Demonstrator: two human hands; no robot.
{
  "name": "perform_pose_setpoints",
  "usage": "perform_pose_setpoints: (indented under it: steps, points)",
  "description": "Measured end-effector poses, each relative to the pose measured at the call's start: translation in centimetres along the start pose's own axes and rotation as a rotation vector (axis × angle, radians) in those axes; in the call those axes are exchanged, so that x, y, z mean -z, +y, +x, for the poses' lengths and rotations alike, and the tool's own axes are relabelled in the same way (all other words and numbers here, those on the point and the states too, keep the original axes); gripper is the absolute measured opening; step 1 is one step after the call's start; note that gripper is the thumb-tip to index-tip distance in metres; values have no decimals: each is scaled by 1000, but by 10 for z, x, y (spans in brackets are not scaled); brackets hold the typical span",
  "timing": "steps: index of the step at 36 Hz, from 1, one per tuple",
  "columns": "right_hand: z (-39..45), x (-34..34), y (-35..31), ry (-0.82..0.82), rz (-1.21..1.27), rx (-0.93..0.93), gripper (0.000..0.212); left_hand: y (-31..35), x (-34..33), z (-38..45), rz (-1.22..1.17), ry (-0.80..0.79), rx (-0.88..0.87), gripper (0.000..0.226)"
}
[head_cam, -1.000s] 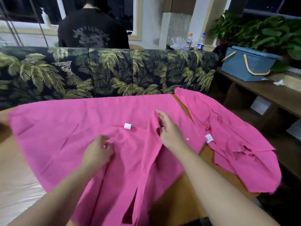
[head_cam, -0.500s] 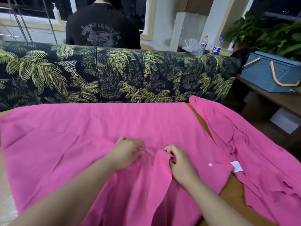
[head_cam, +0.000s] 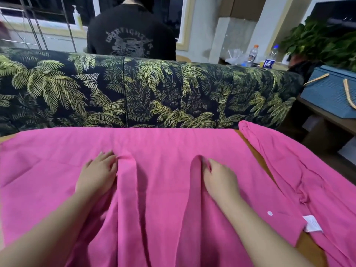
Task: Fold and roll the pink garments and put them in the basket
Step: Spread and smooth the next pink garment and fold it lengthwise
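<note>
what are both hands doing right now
Left hand: fingers fairly straight, pressing a raised fold of the big pink fabric garment.
Right hand: fingers loosely bent against the other fold; grip cannot be told.
</note>
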State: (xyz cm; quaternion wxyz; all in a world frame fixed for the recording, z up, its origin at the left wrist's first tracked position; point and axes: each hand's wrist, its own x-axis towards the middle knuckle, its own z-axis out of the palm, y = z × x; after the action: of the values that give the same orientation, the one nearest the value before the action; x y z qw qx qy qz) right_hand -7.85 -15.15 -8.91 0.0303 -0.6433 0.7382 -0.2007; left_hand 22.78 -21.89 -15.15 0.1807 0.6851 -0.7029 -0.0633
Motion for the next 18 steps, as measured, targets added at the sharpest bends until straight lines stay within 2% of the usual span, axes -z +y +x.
perform_pose_setpoints:
  steps: [2, 5, 7, 18]
  points:
    - [24, -13, -3, -22, -53, -12, 31, 2, 2, -1, 9, -35, 19, 41]
    - [41, -37, -2, -233, -64, 21, 52, 3, 6, -3, 33, -105, 34, 48]
    - [41, -47, -1, -324, -119, 62, 57, 3, 9, -4, 68, -156, 38, 54]
    - [-7, -37, 8, -359, -212, 91, 57, 5, 23, -53, 169, -271, 15, 51]
